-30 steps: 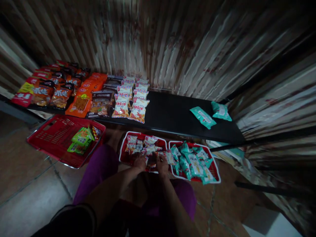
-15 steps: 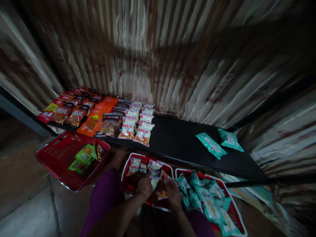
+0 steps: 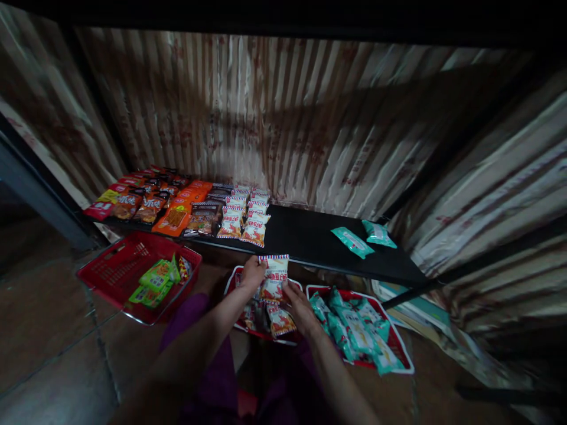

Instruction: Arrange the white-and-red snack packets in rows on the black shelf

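Between my two hands is a white and orange snack bag (image 3: 274, 280) with a striped top edge, held upright above the middle red basket (image 3: 232, 282). My left hand (image 3: 253, 274) grips its upper left side, and my right hand (image 3: 297, 300) grips its lower right side. Below it, more bags of the same kind, such as one snack packet (image 3: 280, 320), lie in the basket. On the black shelf (image 3: 301, 233) in front, matching bags (image 3: 254, 229) stand in two columns beside brown bags (image 3: 204, 218).
Orange bags (image 3: 173, 220) and other packets fill the shelf's left end; two teal bags (image 3: 353, 242) lie at its right. A red basket (image 3: 106, 265) with green packets stands left, another basket (image 3: 407, 360) with teal bags right. A metal post (image 3: 425, 171) rises at right.
My hands have come up out of the middle basket with a snack bag between them. The camera view has shifted, showing a dark upper edge at the top.
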`<move>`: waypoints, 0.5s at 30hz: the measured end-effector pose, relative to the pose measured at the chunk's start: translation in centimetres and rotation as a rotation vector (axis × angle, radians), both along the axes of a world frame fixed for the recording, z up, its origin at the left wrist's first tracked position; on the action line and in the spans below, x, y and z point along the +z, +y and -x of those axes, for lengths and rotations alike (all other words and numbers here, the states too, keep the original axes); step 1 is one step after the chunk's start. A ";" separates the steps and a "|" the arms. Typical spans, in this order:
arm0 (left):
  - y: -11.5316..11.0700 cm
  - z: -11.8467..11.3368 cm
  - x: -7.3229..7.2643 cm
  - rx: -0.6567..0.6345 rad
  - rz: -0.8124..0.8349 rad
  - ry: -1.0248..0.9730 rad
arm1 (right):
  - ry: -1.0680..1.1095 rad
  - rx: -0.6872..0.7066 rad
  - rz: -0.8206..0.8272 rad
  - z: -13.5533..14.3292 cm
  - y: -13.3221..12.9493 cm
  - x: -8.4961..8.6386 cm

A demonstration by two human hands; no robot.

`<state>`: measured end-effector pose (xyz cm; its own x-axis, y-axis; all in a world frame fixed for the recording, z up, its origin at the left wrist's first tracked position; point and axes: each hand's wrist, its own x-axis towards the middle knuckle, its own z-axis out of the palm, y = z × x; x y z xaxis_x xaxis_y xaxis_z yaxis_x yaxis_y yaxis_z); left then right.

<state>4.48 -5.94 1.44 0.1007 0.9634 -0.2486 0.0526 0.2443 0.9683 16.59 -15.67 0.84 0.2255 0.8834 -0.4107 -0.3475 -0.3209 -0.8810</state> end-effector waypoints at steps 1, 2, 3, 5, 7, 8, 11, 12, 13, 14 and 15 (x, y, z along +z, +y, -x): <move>0.1 0.0 0.3 0.006 -0.010 -0.022 | 0.024 -0.010 -0.036 0.4 -0.1 0.4; 0.2 0.0 0.5 0.006 -0.018 -0.035 | 0.049 -0.017 -0.068 0.8 -0.2 0.7; 0.2 0.0 0.8 -0.003 -0.024 -0.052 | 0.071 -0.051 -0.092 1.1 -0.3 0.9; -0.1 -0.1 1.3 -0.054 -0.034 -0.121 | 0.104 -0.133 -0.112 1.6 -0.3 1.2; -0.9 -0.3 2.0 -0.126 -0.014 -0.217 | 0.129 -0.223 -0.123 1.9 -0.3 1.5; -1.4 -0.3 2.3 -0.164 -0.001 -0.262 | 0.138 -0.263 -0.130 2.0 -0.2 1.6; -3.1 -0.3 2.9 -0.241 0.017 -0.325 | 0.120 -0.340 -0.175 2.2 0.1 1.8; -3.6 -0.4 3.0 -0.252 0.014 -0.320 | 0.098 -0.347 -0.200 2.2 0.1 1.9; -3.9 -0.4 3.0 -0.255 0.010 -0.308 | 0.070 -0.346 -0.223 2.1 0.1 2.0; -4.0 -0.5 2.9 -0.253 0.006 -0.295 | 0.041 -0.336 -0.239 2.0 0.1 2.2; -4.1 -0.5 2.8 -0.248 0.002 -0.287 | 0.017 -0.322 -0.241 1.8 0.2 2.4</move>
<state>5.01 -10.02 4.20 0.3969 0.9004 -0.1782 -0.1632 0.2602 0.9517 14.81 -15.51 3.23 0.5017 0.8400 -0.2066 -0.4116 0.0218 -0.9111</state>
